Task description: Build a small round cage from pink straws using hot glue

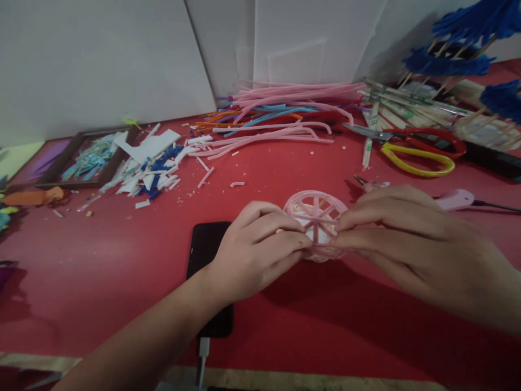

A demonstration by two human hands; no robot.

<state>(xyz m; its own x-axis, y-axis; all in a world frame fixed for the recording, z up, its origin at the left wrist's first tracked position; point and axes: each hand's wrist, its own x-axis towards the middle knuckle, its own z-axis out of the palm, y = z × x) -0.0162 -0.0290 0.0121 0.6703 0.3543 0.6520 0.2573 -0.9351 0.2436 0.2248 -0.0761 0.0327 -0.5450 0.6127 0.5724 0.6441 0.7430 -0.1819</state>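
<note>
Reference item: the phone [204, 247], flat on the red table [122, 271]. The pink wheel [316, 220] is to the right of the phone's far half, held in both hands; it consists of a round rim with thin spokes meeting at a hub. Directly below it is a pale round frame [301, 208] with a white piece [321, 234] inside; whether wheel and frame are joined cannot be told.

Holding: the left hand [260, 244], with its wrist over the phone, has its fingers close together and their tips on the rim at the side nearer the phone; its thumb is hidden. The right hand [402, 239] has its fingertips drawn narrow in a pinch on the rim at the side farther from the phone.

Handling (estimated): the wheel is probably very light and springy. Its rim resembles the pink strips [280, 98] beyond the phone, so it is likely to bend under slight force and unlikely to slip from dry fingers. The spoke joints are probably the fragile points. Grip the rim at two opposite places, preferably where a spoke meets it. Apply light, even pressure; avoid pressing the hub or pulling single spokes
</note>
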